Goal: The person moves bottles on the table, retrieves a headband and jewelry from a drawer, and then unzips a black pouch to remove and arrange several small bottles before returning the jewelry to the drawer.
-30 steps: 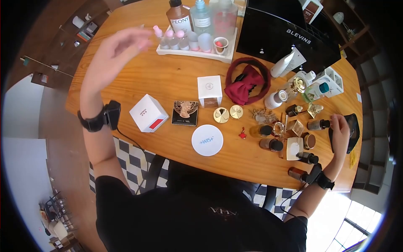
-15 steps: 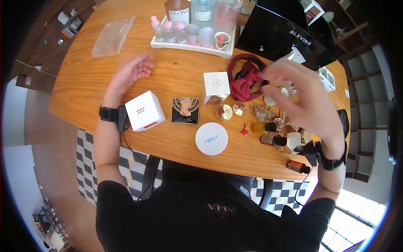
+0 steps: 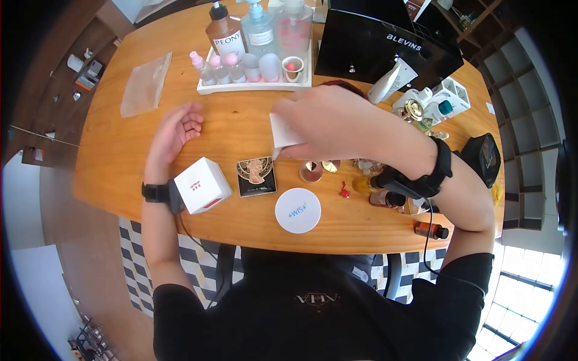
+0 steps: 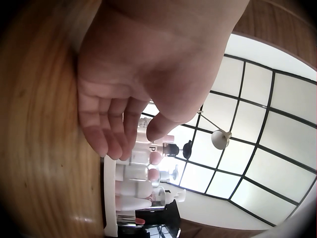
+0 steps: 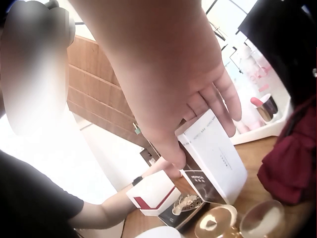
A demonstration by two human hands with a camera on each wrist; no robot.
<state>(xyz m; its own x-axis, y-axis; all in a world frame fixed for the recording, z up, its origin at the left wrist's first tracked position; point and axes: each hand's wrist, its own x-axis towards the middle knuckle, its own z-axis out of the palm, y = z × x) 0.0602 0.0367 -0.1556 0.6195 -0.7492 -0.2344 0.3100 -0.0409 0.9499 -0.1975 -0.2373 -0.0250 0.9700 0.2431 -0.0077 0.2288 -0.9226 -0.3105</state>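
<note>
My right hand (image 3: 325,120) grips a small white and brown box (image 5: 218,158) from above, with the thumb on its near side and the fingers over the far side. Much of the box is hidden under the hand in the head view. My left hand (image 3: 179,129) rests on its side on the table, fingers loosely curled around nothing. Just in front of the left wrist stands a white box with a red patch (image 3: 203,185). A black compact with a gold relief (image 3: 256,175) lies between the two boxes, and a round white +WIS+ lid (image 3: 298,210) is nearer the body.
A white tray (image 3: 253,87) of bottles stands at the back, beside a black BLEVINS case (image 3: 385,54). A clear plastic bag (image 3: 144,84) lies far left. Several small bottles crowd the right side, partly under my right forearm. A dark red headband (image 5: 290,163) lies behind the right hand.
My right hand has moved left from the table's right side, over the bottles, and taken hold of the white and brown box. The left hand has come down from beside the tray onto the table.
</note>
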